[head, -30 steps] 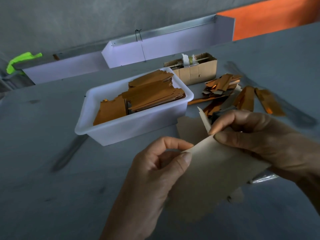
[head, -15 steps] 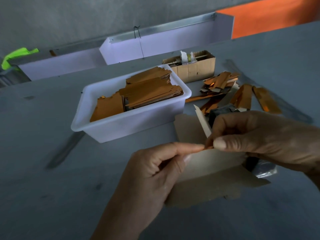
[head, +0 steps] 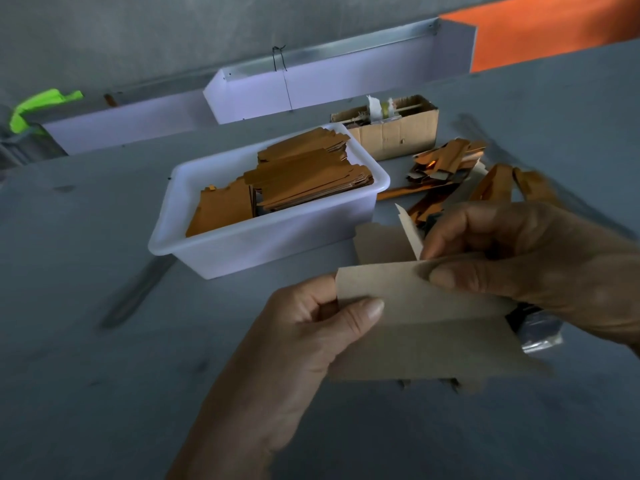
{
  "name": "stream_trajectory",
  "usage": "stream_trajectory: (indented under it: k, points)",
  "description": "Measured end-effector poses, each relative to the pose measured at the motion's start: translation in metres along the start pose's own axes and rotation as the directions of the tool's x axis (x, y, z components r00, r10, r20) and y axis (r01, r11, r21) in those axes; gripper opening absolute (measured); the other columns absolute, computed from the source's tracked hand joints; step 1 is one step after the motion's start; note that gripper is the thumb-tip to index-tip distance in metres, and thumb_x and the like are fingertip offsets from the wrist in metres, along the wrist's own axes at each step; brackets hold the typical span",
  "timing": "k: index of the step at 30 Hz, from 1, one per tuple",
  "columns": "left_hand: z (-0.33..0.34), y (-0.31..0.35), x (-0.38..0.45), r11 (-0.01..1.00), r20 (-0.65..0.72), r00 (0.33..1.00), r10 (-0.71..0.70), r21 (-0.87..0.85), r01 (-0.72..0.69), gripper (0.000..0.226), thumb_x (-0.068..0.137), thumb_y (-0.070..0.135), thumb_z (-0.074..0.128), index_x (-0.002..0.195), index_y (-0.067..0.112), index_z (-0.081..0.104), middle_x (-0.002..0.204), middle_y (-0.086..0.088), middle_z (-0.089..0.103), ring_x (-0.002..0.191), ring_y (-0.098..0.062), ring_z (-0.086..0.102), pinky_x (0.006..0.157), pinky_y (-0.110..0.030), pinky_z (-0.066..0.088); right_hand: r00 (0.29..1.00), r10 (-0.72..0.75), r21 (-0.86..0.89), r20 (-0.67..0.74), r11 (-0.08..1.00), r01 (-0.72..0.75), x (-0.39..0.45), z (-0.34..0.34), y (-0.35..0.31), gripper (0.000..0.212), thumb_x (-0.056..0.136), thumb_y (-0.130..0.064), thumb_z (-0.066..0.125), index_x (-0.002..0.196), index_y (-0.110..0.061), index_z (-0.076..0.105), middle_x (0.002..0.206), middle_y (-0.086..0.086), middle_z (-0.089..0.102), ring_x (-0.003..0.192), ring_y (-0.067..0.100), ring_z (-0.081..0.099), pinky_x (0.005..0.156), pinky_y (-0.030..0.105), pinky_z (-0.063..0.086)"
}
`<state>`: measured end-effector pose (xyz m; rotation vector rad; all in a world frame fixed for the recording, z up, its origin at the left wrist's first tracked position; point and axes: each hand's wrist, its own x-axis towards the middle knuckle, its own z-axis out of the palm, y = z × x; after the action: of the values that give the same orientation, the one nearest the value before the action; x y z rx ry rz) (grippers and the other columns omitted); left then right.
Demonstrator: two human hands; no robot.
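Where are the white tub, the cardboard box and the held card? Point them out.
white tub (head: 277, 244): head view, on its front wall.
cardboard box (head: 398, 140): head view, on its front side.
card (head: 433, 348): head view, on its lower panel.

Bench (head: 104, 393): tub (head: 263, 247) of card blanks (head: 304, 181) centre; carton (head: 398, 136) behind; loose strips (head: 446, 164) right of tub.

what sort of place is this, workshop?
Probably a packaging workbench: white tub of stacked orange card blanks, loose blanks on the grey table, left hand and right hand pinching a brown blank.
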<state>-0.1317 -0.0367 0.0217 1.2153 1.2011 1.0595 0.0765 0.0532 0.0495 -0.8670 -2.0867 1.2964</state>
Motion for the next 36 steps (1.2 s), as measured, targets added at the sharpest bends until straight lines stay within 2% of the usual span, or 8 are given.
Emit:
stream_trajectory:
  k: [4, 10, 13, 20, 24, 27, 32, 36]
  points:
    - [0.001, -0.003, 0.001, 0.999, -0.069, 0.998, -0.007, 0.039, 0.010, 0.026, 0.079, 0.035, 0.067, 0.102, 0.027, 0.075, 0.098, -0.003, 0.076, 0.097, -0.023, 0.071, 0.095, -0.051, 0.050, 0.996, -0.078, -0.153, -0.040, 0.986, 0.072, -0.005, 0.005, 0.003, 0.017, 0.066, -0.043, 0.071, 0.083, -0.044, 0.065, 0.086, -0.017, 0.068, 0.081, -0.001, 0.064, 0.062, 0.020, 0.052]
    - [0.002, 0.002, 0.002, 0.998, -0.048, 0.999, 0.012, 0.061, -0.009, 0.025, 0.081, 0.035, 0.066, 0.102, 0.027, 0.075, 0.099, -0.002, 0.076, 0.098, -0.021, 0.071, 0.095, -0.050, 0.051, 0.986, -0.165, -0.363, -0.036, 0.921, 0.141, -0.006, 0.007, -0.004, 0.038, 0.058, -0.060, 0.053, 0.093, -0.046, 0.062, 0.092, -0.031, 0.063, 0.087, -0.012, 0.058, 0.073, 0.003, 0.044]
    - [0.001, 0.003, 0.005, 0.996, -0.067, 0.998, 0.022, 0.087, -0.016, 0.025, 0.079, 0.034, 0.065, 0.101, 0.028, 0.075, 0.097, 0.000, 0.076, 0.098, -0.020, 0.070, 0.097, -0.051, 0.049, 0.981, -0.193, -0.361, -0.014, 0.916, 0.175, -0.004, 0.009, -0.005, 0.021, 0.066, -0.051, 0.058, 0.080, -0.040, 0.069, 0.085, -0.025, 0.066, 0.084, -0.013, 0.058, 0.067, -0.001, 0.041]
    - [0.001, 0.001, 0.004, 0.997, -0.088, 0.996, 0.031, 0.066, -0.025, 0.023, 0.083, 0.033, 0.062, 0.101, 0.028, 0.075, 0.099, -0.002, 0.076, 0.097, -0.021, 0.071, 0.095, -0.048, 0.051, 0.927, -0.375, -0.716, 0.003, 0.646, 0.264, -0.009, 0.016, -0.005, 0.022, 0.086, -0.034, 0.053, 0.085, -0.020, 0.070, 0.079, -0.009, 0.063, 0.072, 0.003, 0.058, 0.067, 0.016, 0.045]
    - [0.004, 0.007, 0.003, 0.987, -0.115, 0.993, 0.033, 0.162, -0.014, 0.018, 0.084, 0.037, 0.065, 0.096, 0.028, 0.075, 0.091, 0.000, 0.076, 0.091, -0.018, 0.071, 0.087, -0.044, 0.055, 0.974, -0.191, -0.477, -0.118, 0.871, 0.114, -0.012, 0.023, -0.007, 0.016, 0.077, -0.049, 0.064, 0.077, -0.035, 0.071, 0.073, -0.018, 0.066, 0.074, -0.009, 0.059, 0.058, 0.001, 0.041]
    - [0.001, 0.008, 0.009, 0.988, -0.308, 0.950, 0.046, 0.157, 0.004, 0.022, 0.074, 0.031, 0.078, 0.095, 0.027, 0.072, 0.085, 0.007, 0.075, 0.081, -0.008, 0.071, 0.072, -0.031, 0.053, 0.970, 0.016, -0.180, -0.242, 0.982, -0.061, -0.011, 0.033, -0.003, 0.019, 0.063, -0.051, 0.059, 0.078, -0.043, 0.067, 0.069, -0.027, 0.064, 0.062, -0.012, 0.059, 0.046, 0.002, 0.039]
    - [0.022, 0.003, 0.015, 0.916, -0.379, 0.919, -0.109, -0.396, -0.055, 0.055, 0.052, 0.024, 0.076, 0.105, 0.011, 0.069, 0.092, -0.008, 0.075, 0.077, -0.017, 0.071, 0.060, -0.027, 0.056, 0.925, 0.218, 0.210, -0.311, 0.965, -0.157, -0.012, 0.057, 0.006, 0.033, 0.052, -0.054, 0.062, 0.078, -0.035, 0.067, 0.070, -0.011, 0.069, 0.060, 0.004, 0.064, 0.046, 0.016, 0.047]
    - [0.043, -0.005, 0.016, 0.878, -0.460, 0.865, -0.200, -0.476, -0.050, 0.041, 0.057, 0.018, 0.076, 0.097, 0.008, 0.073, 0.086, -0.014, 0.076, 0.074, -0.027, 0.073, 0.056, -0.032, 0.057, 0.879, 0.266, 0.306, -0.395, 0.941, -0.147, -0.013, 0.078, 0.008, 0.027, 0.055, -0.050, 0.067, 0.076, -0.033, 0.067, 0.073, -0.003, 0.069, 0.066, 0.014, 0.066, 0.059, 0.032, 0.056]
